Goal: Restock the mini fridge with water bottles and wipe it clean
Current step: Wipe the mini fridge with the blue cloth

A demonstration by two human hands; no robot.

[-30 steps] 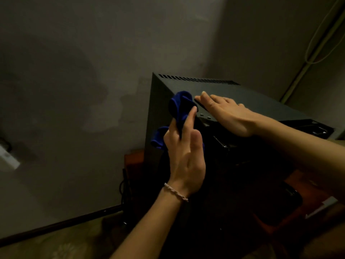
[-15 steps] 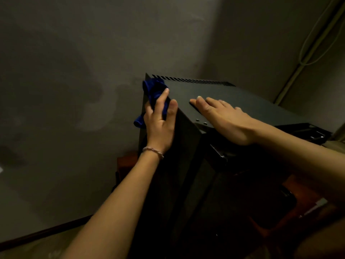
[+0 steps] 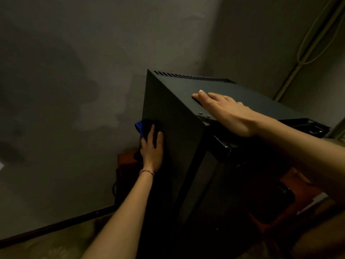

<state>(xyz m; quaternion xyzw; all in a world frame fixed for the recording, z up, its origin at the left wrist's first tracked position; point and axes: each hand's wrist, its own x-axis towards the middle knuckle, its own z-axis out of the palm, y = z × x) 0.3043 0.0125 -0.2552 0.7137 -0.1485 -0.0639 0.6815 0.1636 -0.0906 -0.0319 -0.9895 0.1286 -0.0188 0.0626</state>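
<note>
- Against the mini fridge (image 3: 173, 131)'s left side panel, the left hand (image 3: 152, 152) presses the blue cloth (image 3: 142, 126) with straight fingers, now lower than the top corner it wiped earlier.
- On top, the right hand (image 3: 226, 113) stays flat, fingers extended.

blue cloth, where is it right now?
Head view, left of centre: the blue cloth sits under the left hand, pressed against the mini fridge's left side panel near its rear edge, well below the top.
</note>
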